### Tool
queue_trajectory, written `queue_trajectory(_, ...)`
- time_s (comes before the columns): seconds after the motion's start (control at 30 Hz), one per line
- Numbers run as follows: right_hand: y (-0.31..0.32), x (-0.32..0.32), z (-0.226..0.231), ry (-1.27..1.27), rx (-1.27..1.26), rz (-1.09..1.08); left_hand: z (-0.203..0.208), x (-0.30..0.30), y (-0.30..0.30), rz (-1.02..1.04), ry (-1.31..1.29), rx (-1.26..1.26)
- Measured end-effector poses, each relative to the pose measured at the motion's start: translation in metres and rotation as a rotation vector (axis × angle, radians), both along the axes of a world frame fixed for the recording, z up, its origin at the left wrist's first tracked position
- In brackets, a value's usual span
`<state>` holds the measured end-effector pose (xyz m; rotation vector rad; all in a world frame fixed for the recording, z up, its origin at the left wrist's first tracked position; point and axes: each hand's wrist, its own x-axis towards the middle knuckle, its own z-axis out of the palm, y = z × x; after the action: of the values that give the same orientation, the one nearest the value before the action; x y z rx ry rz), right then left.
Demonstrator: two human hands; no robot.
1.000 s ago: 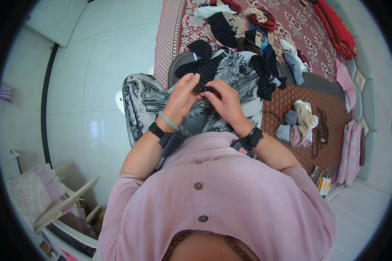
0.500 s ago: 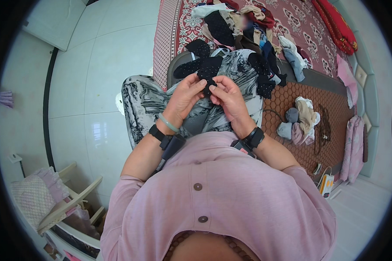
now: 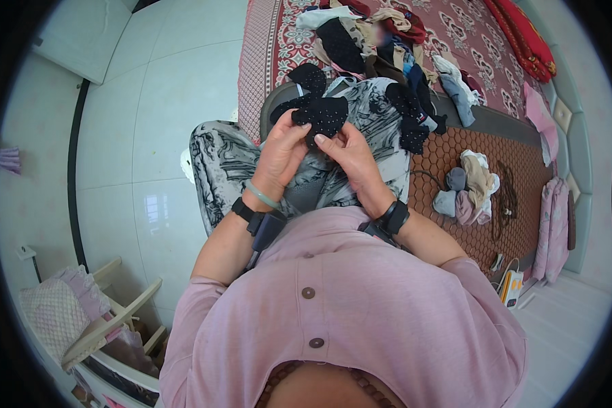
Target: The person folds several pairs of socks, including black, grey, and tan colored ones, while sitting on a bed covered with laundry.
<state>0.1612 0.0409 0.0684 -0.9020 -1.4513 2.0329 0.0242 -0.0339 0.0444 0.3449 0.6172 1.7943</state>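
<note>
Above my lap I hold a black sock (image 3: 328, 114) with small white dots, spread out between both hands. My left hand (image 3: 283, 151) pinches its left side with thumb and fingers. At its lower right edge, my right hand (image 3: 352, 153) grips the cloth, thumb on top. Just beyond lies another black dotted piece (image 3: 307, 77), by the grey seat edge near my knees; whether it is a separate sock I cannot tell. More black dotted socks (image 3: 408, 121) rest at my right knee, on the patterned trousers (image 3: 226, 158).
A mixed heap of socks and small clothes (image 3: 341, 46) lies on the red patterned bed cover (image 3: 455, 41). On the brown honeycomb mat (image 3: 449, 153) to the right sits a cluster of balled socks (image 3: 479, 182). Pale floor tiles (image 3: 177, 102) and a white wooden chair (image 3: 119, 313) are at left.
The black sock, bunched between my fingertips before, is now opened out wider and turned to the right. My hands have shifted slightly apart around it.
</note>
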Motion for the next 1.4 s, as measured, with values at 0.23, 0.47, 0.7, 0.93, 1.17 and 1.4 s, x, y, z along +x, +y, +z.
queue_trajectory(0.23,-0.001,-0.001,0.006,0.228,0.012,-0.071,-0.006,0.003,0.0,-0.062,0.063,-0.089)
queue_trajectory(0.47,0.004,0.005,-0.012,0.059,0.207,0.029,-0.011,-0.001,-0.001,-0.071,0.16,-0.241)
queue_trajectory(0.7,-0.002,-0.002,0.004,-0.133,0.814,0.082,-0.022,-0.002,-0.003,-0.028,0.068,-0.226)
queue_trajectory(0.93,0.007,-0.005,-0.009,-0.08,0.651,-0.152,-0.004,-0.003,-0.005,-0.105,0.063,-0.127)
queue_trajectory(1.17,0.003,0.007,0.0,0.079,0.118,-0.061,0.0,-0.001,-0.005,-0.118,0.248,-0.218)
queue_trajectory(1.4,0.003,0.005,-0.011,0.192,0.037,-0.015,0.0,-0.004,-0.004,-0.131,0.197,-0.186)
